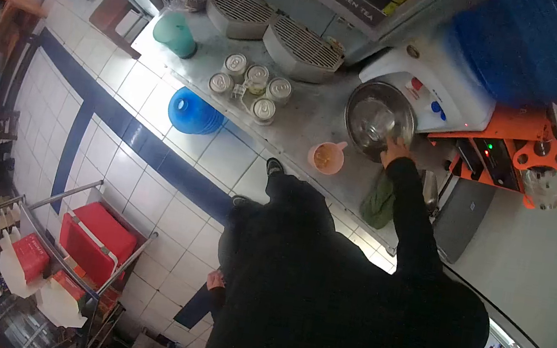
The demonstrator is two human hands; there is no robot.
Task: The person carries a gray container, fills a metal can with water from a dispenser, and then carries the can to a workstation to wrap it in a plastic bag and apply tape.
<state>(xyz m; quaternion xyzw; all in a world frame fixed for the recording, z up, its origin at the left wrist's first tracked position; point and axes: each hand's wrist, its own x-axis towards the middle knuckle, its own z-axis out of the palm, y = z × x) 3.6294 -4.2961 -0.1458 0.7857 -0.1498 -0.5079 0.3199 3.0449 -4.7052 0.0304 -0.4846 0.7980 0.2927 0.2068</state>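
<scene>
At the right side of the steel counter [309, 110], my right hand [397, 152] has its fingers at the near rim of a shiny metal bowl [366, 115], seemingly gripping it. Inside the bowl I see only reflections and cannot make out any contents. A pink mug [326, 158] with something yellowish in it stands to the left of the bowl. Below my right wrist a green cloth [379, 202] hangs over the counter's front edge. My left hand [215, 280] hangs low beside my body, over the floor; its fingers are too small to read.
Several cans [256, 81] stand on the counter near a teal cup [175, 34] and two drip trays [303, 48]. A white dispenser [423, 73] and an orange machine [499, 146] flank the bowl. A blue water bottle [195, 112] is on the floor. Behind is a metal rack [123, 273].
</scene>
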